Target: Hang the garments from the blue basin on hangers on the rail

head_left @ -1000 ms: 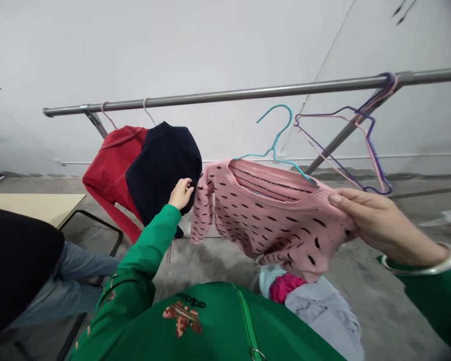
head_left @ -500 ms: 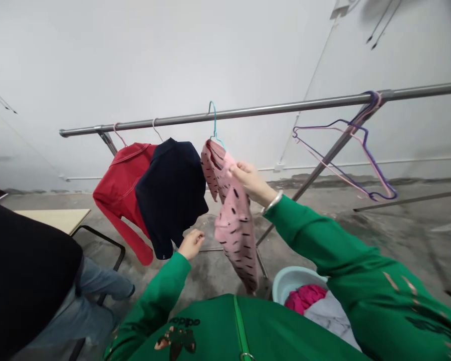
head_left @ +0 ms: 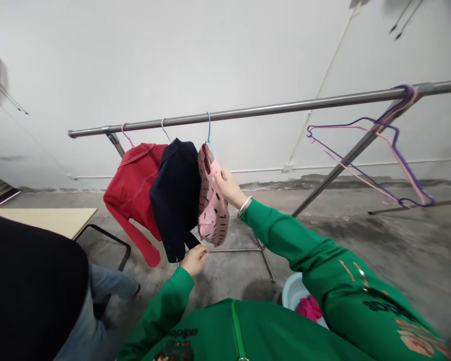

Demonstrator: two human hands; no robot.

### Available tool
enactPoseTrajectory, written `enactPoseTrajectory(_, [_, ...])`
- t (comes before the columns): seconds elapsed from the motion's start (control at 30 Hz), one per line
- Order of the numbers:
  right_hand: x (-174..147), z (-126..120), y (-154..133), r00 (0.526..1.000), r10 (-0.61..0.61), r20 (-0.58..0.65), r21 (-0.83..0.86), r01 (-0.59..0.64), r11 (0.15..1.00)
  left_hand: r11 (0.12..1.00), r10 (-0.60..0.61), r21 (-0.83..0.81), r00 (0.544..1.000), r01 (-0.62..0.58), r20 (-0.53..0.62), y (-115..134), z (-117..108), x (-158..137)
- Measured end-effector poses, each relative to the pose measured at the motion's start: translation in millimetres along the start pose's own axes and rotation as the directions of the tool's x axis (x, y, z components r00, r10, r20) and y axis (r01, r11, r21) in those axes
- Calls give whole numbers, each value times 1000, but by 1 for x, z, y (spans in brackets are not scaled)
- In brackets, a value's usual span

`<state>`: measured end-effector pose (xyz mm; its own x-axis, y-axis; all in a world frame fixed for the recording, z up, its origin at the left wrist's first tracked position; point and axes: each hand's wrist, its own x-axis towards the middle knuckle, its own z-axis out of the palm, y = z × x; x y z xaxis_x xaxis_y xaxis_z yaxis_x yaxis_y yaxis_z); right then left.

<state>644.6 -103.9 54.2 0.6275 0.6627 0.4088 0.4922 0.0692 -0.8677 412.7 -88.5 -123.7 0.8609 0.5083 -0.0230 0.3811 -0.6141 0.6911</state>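
Observation:
A pink top with black dashes [head_left: 214,220] hangs from a blue hanger [head_left: 209,128] on the metal rail [head_left: 270,106]. My right hand [head_left: 231,188], with a silver bangle at the wrist, is closed on the top's shoulder, near the hanger. My left hand [head_left: 195,259] is lower down, its fingers curled in with nothing visible in them. It is right by the sleeve end of a navy jacket [head_left: 176,190]; whether they touch I cannot tell. Left of the jacket hangs a red jacket [head_left: 139,180].
Purple and pink bare hangers [head_left: 394,135] hang at the rail's right side. Below my right arm a light blue basin [head_left: 291,291] holds bright pink cloth [head_left: 308,307]. On the left stand a person in black [head_left: 33,281] and a pale table [head_left: 56,218].
My right hand has moved left with the pink top, which now hangs close against the navy jacket. The top's lower end has swung up and left. My view has shifted slightly.

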Motion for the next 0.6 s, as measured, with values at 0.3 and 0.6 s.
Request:
enactPoseTrajectory(0.3, [-13,0,-19,989,-18,146,-136,38,990,998,52,36,984,-58,171,3,10,8])
enactPoseTrajectory(0.6, [-140,-75,78,953,300,50,-436,-249,865,969,193,18,800,-246,568,14,48,11])
